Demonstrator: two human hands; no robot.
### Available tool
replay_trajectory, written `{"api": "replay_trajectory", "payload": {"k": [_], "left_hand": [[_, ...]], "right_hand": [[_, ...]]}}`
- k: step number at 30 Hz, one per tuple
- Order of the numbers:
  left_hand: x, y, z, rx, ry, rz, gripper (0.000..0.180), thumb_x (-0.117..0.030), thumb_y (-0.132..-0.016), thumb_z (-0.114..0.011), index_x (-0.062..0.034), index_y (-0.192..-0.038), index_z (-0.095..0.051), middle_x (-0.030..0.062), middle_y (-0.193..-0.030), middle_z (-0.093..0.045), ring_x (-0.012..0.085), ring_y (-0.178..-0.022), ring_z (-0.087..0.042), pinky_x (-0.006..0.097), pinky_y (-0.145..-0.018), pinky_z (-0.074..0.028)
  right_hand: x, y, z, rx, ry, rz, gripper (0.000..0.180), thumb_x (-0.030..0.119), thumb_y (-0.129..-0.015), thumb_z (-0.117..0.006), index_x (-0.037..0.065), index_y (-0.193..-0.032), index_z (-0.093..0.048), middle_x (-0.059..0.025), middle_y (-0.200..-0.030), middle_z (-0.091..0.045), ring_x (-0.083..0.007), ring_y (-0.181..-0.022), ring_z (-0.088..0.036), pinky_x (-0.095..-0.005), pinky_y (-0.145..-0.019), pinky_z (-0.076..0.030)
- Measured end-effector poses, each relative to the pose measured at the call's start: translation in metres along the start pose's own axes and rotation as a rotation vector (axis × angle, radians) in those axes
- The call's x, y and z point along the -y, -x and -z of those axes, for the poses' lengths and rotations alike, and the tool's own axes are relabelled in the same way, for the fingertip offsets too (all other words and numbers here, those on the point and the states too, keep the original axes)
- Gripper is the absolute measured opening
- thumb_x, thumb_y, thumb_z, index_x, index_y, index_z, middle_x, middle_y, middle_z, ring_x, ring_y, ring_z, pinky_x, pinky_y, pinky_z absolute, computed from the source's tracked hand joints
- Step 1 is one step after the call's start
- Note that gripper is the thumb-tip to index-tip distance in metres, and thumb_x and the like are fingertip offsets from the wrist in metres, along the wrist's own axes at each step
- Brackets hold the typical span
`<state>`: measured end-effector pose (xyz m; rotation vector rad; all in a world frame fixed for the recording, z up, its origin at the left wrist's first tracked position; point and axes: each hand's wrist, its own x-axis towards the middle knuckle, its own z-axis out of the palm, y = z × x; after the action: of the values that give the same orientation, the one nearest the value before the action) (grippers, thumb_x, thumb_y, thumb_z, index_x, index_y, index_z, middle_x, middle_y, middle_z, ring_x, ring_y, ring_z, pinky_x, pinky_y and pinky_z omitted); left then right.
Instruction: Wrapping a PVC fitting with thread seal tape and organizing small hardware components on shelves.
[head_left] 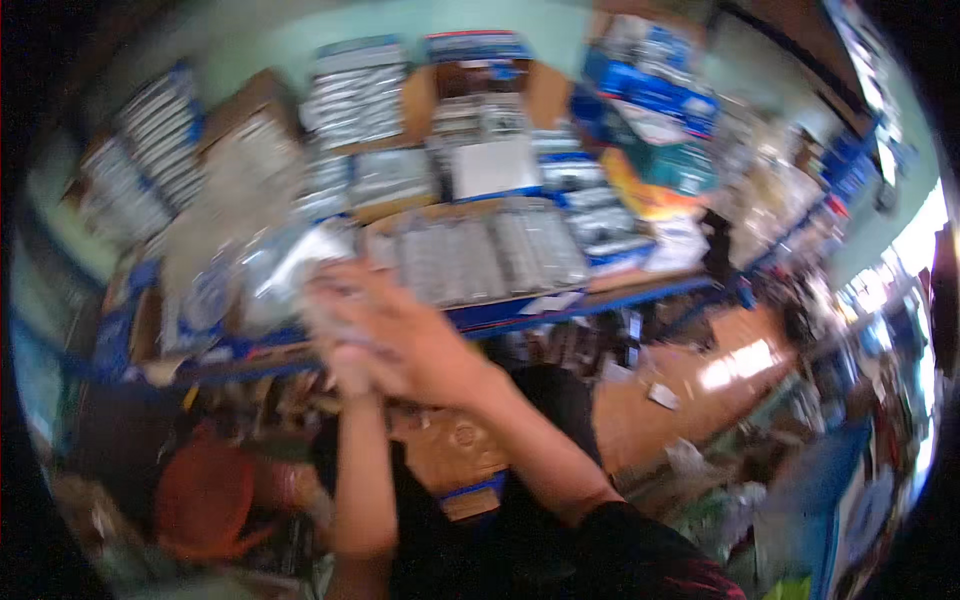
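In front of the shelf my two hands are brought together, both smeared by motion. My right hand [425, 345] lies across my left hand [345, 345] and covers much of it. Right at their fingertips is a shiny, crinkled clear plastic bag [290, 265]. Whether either hand grips the bag, the blur does not show. Just right of my fingers stands an open cardboard box [470, 308] with rows of clear-wrapped grey packets [450, 262] inside.
Boxes of silvery packets [358, 105] line the back of the blue-edged shelf [590, 300]. Blue and green cartons [660, 150] are stacked on the right. A red plastic stool or basket [205, 490] sits low at left. Loose items lie on the brown floor [690, 385].
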<state>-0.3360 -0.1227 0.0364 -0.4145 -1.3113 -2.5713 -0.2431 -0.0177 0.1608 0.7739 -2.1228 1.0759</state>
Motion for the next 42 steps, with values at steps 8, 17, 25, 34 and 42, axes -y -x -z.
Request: {"api": "replay_trajectory", "payload": {"k": [8,17,25,34,42], "left_hand": [[-0.064,0.025,-0.076,0.166,0.131,0.321,0.077,-0.069,-0.102,-0.034,-0.0079,-0.148,-0.042,0.0109,-0.140,-0.056,0.0240,-0.125,-0.058,0.039,-0.110,-0.046],[-0.060,0.034,-0.075,0.229,0.133,0.239,0.066,-0.051,-0.105,-0.044,-0.0064,-0.154,-0.035,0.0111,-0.148,-0.051,0.0243,-0.134,-0.052,0.040,-0.113,-0.041],[-0.066,0.047,-0.074,0.200,0.052,0.202,0.058,-0.039,-0.110,-0.037,-0.0017,-0.155,-0.032,0.0117,-0.155,-0.043,0.0231,-0.143,-0.039,0.040,-0.120,-0.030],[-0.073,0.032,-0.053,0.218,0.074,0.146,0.043,-0.033,-0.111,-0.041,-0.0006,-0.140,-0.040,0.0149,-0.134,-0.054,0.0176,-0.121,-0.053,0.033,-0.107,-0.044],[-0.064,0.055,-0.077,0.166,0.257,0.283,0.058,-0.015,-0.100,-0.066,-0.0055,-0.148,-0.034,0.0108,-0.133,-0.052,0.0184,-0.120,-0.056,0.034,-0.098,-0.050]], "right_hand": [[0.001,0.007,0.023,-0.182,0.099,-0.177,0.045,0.004,-0.092,-0.063,0.009,-0.136,-0.062,-0.0203,-0.145,-0.054,-0.0417,-0.138,-0.049,-0.0418,-0.107,-0.046],[0.005,0.005,0.029,0.070,0.373,-0.247,0.065,-0.001,-0.088,-0.054,0.006,-0.152,-0.046,-0.0205,-0.160,-0.038,-0.0404,-0.149,-0.033,-0.0589,-0.122,-0.016],[0.003,0.005,0.025,0.087,0.221,-0.231,0.054,0.024,-0.107,-0.036,0.000,-0.155,-0.037,-0.0231,-0.163,-0.030,-0.0385,-0.154,-0.023,-0.0481,-0.125,-0.013],[0.014,0.026,0.004,0.049,-0.047,-0.121,0.057,0.038,-0.108,-0.038,-0.004,-0.146,-0.048,-0.0284,-0.159,-0.035,-0.0448,-0.150,-0.029,-0.0515,-0.123,-0.018],[0.018,0.042,0.015,0.073,0.042,-0.158,0.080,0.059,-0.101,-0.029,-0.004,-0.148,-0.043,-0.0280,-0.160,-0.033,-0.0458,-0.148,-0.032,-0.0510,-0.122,-0.021]]}}
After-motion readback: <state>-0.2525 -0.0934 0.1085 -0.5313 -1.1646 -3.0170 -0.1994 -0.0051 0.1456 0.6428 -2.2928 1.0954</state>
